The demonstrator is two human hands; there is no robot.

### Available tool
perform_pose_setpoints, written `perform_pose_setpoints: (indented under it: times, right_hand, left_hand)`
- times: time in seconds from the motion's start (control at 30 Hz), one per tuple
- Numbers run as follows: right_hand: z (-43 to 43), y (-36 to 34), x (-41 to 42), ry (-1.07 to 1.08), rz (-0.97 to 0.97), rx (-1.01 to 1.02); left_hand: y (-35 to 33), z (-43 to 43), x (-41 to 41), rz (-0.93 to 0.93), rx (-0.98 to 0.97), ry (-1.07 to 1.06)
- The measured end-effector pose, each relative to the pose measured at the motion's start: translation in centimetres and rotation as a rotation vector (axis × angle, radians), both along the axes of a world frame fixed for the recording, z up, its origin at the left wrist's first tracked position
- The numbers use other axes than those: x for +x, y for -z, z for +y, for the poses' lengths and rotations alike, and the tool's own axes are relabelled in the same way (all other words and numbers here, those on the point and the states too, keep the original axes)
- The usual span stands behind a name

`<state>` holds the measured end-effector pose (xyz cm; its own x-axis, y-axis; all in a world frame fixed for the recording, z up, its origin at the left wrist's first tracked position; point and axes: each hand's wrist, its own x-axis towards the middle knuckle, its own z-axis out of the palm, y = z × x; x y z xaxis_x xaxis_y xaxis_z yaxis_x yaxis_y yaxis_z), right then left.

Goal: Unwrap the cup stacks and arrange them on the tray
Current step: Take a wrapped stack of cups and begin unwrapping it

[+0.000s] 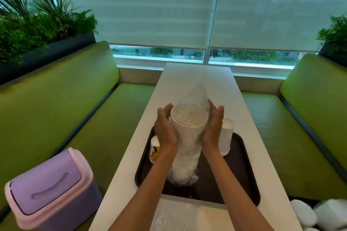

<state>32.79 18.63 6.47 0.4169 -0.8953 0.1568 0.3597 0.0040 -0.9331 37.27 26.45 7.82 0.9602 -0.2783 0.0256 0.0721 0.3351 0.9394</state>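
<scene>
Green booth seats on both sides, a blind-covered window at 12 o'clock, and a long white worktop [195,80] running down the middle. Only the one head view, so here goes.

A dark brown plastic tray [242,155] sits on the near end of the worktop. A tall stack of white paper cups [187,137] stands roughly in the tray's centre, mouth up. Its clear plastic wrap [197,95] peaks loosely above the rim and bunches at the base.

The left hand [165,127] and right hand [214,127] cup the stack near its top from 9 and 3 o'clock. The fingers are curved round it, and the right ones are on the wrap.

A shorter upturned stack of white cups [226,137] stands at 2 o'clock from the tall one, just beside the right hand. A yellow-printed white cup [155,150] is at 9 o'clock, partly hidden by the left wrist. A lilac swing-lid bin [50,187] sits at 8 o'clock on the seat.

I'd say the wrap is only partly off. To do this bit well, keep the base planted on the tray. Steady the cups with one hand and draw the film off with the other, slowly. It's a tall stack, and any tilt could knock the neighbours.
</scene>
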Motion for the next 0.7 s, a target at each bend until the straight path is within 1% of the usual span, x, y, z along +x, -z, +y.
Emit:
perform_pose_setpoints:
  times: [0.07,0.1,0.2,0.3,0.43,0.5,0.57,0.63,0.67,0.7]
  right_hand:
    - [0.7,-0.6,0.8,-0.034,0.002,0.014]
    - [1.2,-0.2,0.9,-0.017,0.006,0.004]
    - [2.8,2.1,0.4,0.072,-0.024,-0.085]
    - [3.3,5.0,-0.1,0.100,-0.044,-0.170]
    - [3.4,8.0,-0.9,0.008,-0.002,-0.248]
    - [2.8,9.1,-1.3,-0.051,0.103,-0.285]
    - [2.0,9.8,-2.3,-0.152,0.212,-0.324]
    - [1.3,10.1,-3.7,-0.248,0.285,-0.376]
    - [0.9,9.9,-4.2,-0.288,0.291,-0.394]
    - [0.6,9.4,-4.6,-0.310,0.280,-0.404]
  left_hand:
    - [-0.8,-0.8,-0.3,-0.020,-0.013,0.019]
    - [-0.7,-1.0,-0.6,-0.035,-0.009,0.013]
    - [1.0,-1.2,-1.1,-0.104,-0.005,-0.073]
    - [3.8,-1.7,-1.0,-0.133,0.029,-0.121]
    - [7.6,-1.7,-0.9,-0.240,0.171,-0.127]
    - [8.7,-1.1,-0.9,-0.210,0.162,-0.076]
    - [9.1,-0.4,-0.9,-0.131,0.136,0.034]
    - [9.2,0.6,-0.6,-0.119,0.218,0.136]
    - [9.1,1.3,-0.3,-0.128,0.272,0.162]
    - [8.8,2.0,-0.1,-0.132,0.282,0.180]
